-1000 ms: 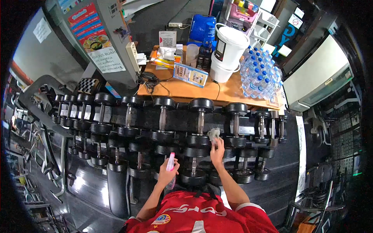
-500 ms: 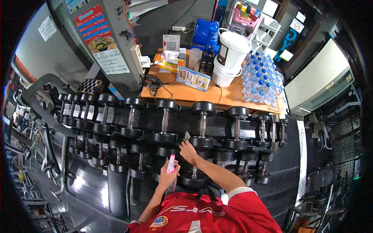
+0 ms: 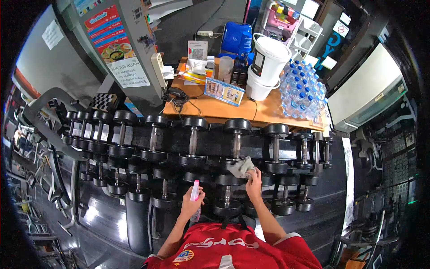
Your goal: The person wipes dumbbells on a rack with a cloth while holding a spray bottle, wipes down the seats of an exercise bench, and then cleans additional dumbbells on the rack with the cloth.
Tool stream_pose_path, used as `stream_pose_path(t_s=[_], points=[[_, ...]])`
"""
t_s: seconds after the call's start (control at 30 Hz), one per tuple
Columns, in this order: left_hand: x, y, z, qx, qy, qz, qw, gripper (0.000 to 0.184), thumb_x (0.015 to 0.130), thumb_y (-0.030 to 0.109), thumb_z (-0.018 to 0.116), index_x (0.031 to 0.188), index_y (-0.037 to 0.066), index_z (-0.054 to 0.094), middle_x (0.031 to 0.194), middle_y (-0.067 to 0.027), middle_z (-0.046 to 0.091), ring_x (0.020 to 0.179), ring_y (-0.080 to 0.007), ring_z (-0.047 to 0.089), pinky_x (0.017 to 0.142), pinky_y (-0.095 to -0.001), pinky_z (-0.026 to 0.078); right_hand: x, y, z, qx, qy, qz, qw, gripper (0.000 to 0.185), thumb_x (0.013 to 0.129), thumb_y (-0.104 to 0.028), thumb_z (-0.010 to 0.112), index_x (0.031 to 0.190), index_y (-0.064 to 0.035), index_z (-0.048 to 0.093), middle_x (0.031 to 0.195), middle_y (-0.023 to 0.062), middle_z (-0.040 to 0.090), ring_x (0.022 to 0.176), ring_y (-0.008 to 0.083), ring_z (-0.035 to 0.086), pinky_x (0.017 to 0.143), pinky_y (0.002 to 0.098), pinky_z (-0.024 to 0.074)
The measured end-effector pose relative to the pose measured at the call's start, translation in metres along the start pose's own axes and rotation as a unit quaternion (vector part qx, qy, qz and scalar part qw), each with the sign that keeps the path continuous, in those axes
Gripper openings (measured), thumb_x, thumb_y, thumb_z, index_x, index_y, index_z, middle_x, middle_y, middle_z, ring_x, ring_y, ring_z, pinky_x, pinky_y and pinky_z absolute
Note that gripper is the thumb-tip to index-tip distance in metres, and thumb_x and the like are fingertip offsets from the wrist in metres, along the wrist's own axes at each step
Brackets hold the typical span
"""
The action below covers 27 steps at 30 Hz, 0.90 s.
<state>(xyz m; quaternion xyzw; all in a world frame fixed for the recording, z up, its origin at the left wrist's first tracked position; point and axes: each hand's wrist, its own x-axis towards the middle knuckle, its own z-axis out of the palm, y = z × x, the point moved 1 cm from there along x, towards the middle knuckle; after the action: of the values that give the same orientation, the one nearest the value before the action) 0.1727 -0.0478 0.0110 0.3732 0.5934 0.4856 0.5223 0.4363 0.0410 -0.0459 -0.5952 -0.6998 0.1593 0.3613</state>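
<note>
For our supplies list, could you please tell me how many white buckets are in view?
2: the upper bucket is stacked above the lower bucket, which stands on the desk.

Cool indoor light falls fairly evenly on the middle of the view, brightest on the white bucket [image 3: 274, 53] and the desk [image 3: 265, 109], while the right side sinks into dimness. White glare streaks the glossy floor [image 3: 92, 211] at lower left. Small highlights glint off the water bottles [image 3: 304, 92], and soft sheen marks the black dumbbells [image 3: 238, 126], whose lower row merges into shadow. The cloth [image 3: 242, 168] looks slightly soft. Fisheye distortion bends straight lines outward, the corners go black, and equipment near the left edge appears smeared.
</note>
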Motion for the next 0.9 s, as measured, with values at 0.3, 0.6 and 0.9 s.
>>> stream_pose_path(t_s=[0.3,0.6,0.9], points=[[0.001,-0.005,0.006,0.007,-0.045,-0.007,0.999,0.021,0.083,0.005,0.064,0.102,0.0,0.055,0.075,-0.0025,0.058,0.055,-0.0097,0.059,0.049,-0.0247,0.05,-0.026,0.074,0.089,0.525,0.034,0.575,0.627,0.027,0.09,-0.012,0.047,0.115,-0.0095,0.056,0.108,0.0128,0.062,0.097,0.0257,0.061,0.085,0.0365,0.0505],[-0.001,-0.006,0.001,0.009,-0.04,-0.006,0.999,0.021,0.083,0.005,0.064,0.101,0.001,0.055,0.075,-0.0024,0.058,0.055,-0.009,0.058,0.05,-0.0242,0.049,-0.002,0.015,0.091,0.687,0.216,0.565,0.402,0.02,0.096,-0.017,0.042,0.107,-0.0099,0.056,0.108,0.0064,0.061,0.098,0.0229,0.06,0.079,0.0389,0.0544],[0.004,-0.004,0.0,0.013,-0.049,-0.038,0.998,0.021,0.083,0.007,0.064,0.102,0.002,0.055,0.075,-0.0016,0.058,0.055,-0.009,0.058,0.05,-0.0242,0.049,-0.039,-0.045,0.044,0.775,0.108,0.515,0.349,0.029,0.099,-0.02,0.037,0.119,-0.0049,0.05,0.118,0.0092,0.056,0.106,0.0247,0.057,0.087,0.0362,0.0532]])
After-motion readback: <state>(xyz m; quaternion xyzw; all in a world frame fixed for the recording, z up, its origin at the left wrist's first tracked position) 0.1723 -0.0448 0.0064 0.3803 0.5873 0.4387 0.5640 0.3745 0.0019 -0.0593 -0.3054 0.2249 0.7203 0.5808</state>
